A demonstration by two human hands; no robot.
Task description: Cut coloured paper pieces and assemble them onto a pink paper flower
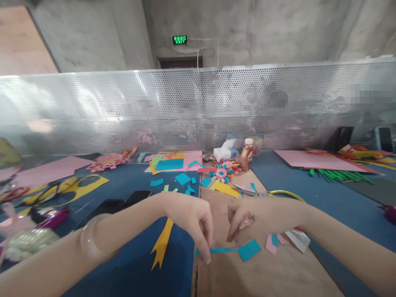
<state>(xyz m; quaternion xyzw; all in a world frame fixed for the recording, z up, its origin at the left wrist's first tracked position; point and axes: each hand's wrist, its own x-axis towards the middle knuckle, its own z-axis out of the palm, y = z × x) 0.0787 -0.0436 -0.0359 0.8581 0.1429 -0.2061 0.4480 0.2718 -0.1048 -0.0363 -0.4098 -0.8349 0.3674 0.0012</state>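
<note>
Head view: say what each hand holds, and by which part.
Left hand: blue strip, near its left end. Right hand: cannot be told.

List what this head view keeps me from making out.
Head view: part of the blue strip, hidden behind the left hand.
Head view: whether the right hand holds anything; its own curled fingers hide this.
Head view: the label on the brown bottle, too small.
Head view: the rest of the purple object, cut off by the right edge.

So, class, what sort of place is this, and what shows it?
Probably a craft workroom: scissors lie near cut blue pieces and a multicoloured flower. The lit exit sign on the bare concrete wall suggests a workplace or public building rather than a home.
</note>
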